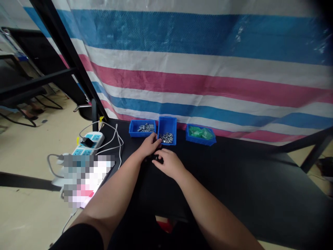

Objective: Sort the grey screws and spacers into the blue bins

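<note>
My left hand lies at the front left corner of the middle blue bin, fingers stretched towards its wall. Whether they press on the bin I cannot tell. Small shiny metal fittings are heaped at the near end of that bin. Just below, my right hand hovers low over the black tabletop with curled fingers, its thumb and forefinger apart. A few small dark pieces lie between the hands, too dim to name.
Left of the middle bin, another blue bin holds grey metal cylinders. A third blue bin on the right contains green plastic packets. A white power strip with cables and a lit screen lie leftward. Striped sheeting hangs behind the black table.
</note>
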The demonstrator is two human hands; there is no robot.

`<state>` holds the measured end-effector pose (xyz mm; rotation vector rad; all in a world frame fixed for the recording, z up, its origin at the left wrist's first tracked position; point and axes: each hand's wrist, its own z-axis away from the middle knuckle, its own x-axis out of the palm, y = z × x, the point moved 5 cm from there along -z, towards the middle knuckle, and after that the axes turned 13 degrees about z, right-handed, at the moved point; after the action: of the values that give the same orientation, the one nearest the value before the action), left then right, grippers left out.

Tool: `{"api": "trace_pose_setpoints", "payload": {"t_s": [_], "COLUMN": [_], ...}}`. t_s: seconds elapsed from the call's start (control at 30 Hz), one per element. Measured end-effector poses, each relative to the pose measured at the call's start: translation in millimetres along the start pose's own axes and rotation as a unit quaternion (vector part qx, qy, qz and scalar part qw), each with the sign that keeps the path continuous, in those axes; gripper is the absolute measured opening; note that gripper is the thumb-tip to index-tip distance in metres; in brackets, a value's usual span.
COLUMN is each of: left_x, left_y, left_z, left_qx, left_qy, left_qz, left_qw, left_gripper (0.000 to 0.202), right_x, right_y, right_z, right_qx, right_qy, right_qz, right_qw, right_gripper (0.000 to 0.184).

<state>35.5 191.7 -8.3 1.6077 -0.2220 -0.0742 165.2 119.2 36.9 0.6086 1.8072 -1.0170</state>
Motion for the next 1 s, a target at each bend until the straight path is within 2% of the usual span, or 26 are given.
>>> {"api": "trace_pose_setpoints", "payload": {"t_s": [0.1,0.17,0.3,0.37,0.43,0.47,0.53,0.6,0.73,0.83,1.0], "left_x": [0.7,1.1,0.9,0.7,0.2,0.0,-0.3,-0.8,-0.3,0.8,0.0], "left_y": [-3.0,-4.6,-4.3,-1.8,0.3,0.5,-0.7,-1.8,-2.1,-3.5,-6.5], "left_z": [-0.8,-1.5,-1.7,-1.3,-1.1,-1.2,-1.7,-2.2,-1.8,-1.0,-1.9], "left_qx": [-0.010,-0.009,-0.006,0.002,0.011,0.011,0.006,0.007,0.006,-0.015,-0.022], "left_qy": [0.004,0.003,0.001,-0.001,-0.002,-0.003,-0.008,-0.009,-0.003,0.004,0.008], "left_qz": [0.022,0.024,0.030,0.013,-0.006,-0.009,-0.002,-0.003,-0.012,0.029,0.034], "left_qw": [1.000,1.000,1.000,1.000,1.000,1.000,1.000,1.000,1.000,0.999,0.999], "left_gripper": [0.037,0.036,0.036,0.035,0.035,0.035,0.035,0.034,0.034,0.037,0.037], "right_x": [7.7,8.4,3.1,-7.3,-20.2,-24.7,-27.1,-23.5,-8.6,7.0,22.5], "right_y": [-8.1,-10.4,-9.0,0.7,17.5,26.0,37.4,37.8,12.2,-10.7,-20.5], "right_z": [-1.7,-1.1,4.3,3.7,2.0,1.8,1.3,0.5,1.7,0.6,-6.8], "right_qx": [0.004,-0.008,-0.068,-0.054,0.006,0.039,0.083,0.081,0.006,-0.040,-0.032], "right_qy": [-0.046,-0.064,-0.095,-0.032,0.084,0.130,0.162,0.134,0.050,-0.009,-0.034], "right_qz": [0.050,0.061,-0.044,-0.109,-0.137,-0.138,-0.128,-0.101,-0.043,-0.010,0.056], "right_qw": [0.998,0.996,0.992,0.992,0.987,0.981,0.975,0.982,0.998,0.999,0.997], "right_gripper": [0.007,0.011,0.011,0.010,0.015,0.021,0.041,0.048,0.018,0.019,0.011]}}
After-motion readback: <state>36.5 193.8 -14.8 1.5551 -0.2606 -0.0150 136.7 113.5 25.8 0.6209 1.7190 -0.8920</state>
